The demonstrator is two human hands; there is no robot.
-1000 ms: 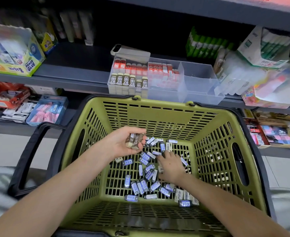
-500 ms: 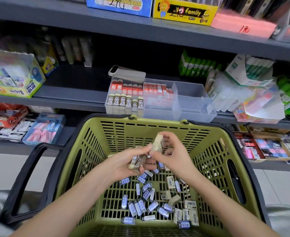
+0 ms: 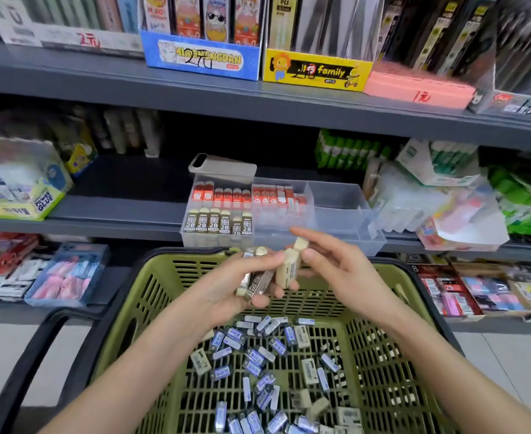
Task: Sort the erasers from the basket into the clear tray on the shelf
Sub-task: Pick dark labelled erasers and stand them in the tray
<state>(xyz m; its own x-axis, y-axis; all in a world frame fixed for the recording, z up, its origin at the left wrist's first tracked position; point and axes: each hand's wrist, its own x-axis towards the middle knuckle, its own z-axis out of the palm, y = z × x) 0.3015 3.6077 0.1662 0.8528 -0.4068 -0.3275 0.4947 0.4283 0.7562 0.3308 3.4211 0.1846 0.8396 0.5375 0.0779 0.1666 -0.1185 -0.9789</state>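
Mount: head-worn, single wide-angle view.
Facing: forward and down, toward shelf (image 3: 117,211).
Range: close above basket (image 3: 151,286); shelf far, basket near.

Near rim of basket (image 3: 151,308) off-frame.

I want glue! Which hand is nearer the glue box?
Left. The left hand, gripping erasers, is right of the glue box; the right hand, pinching a cream eraser, is farther right.
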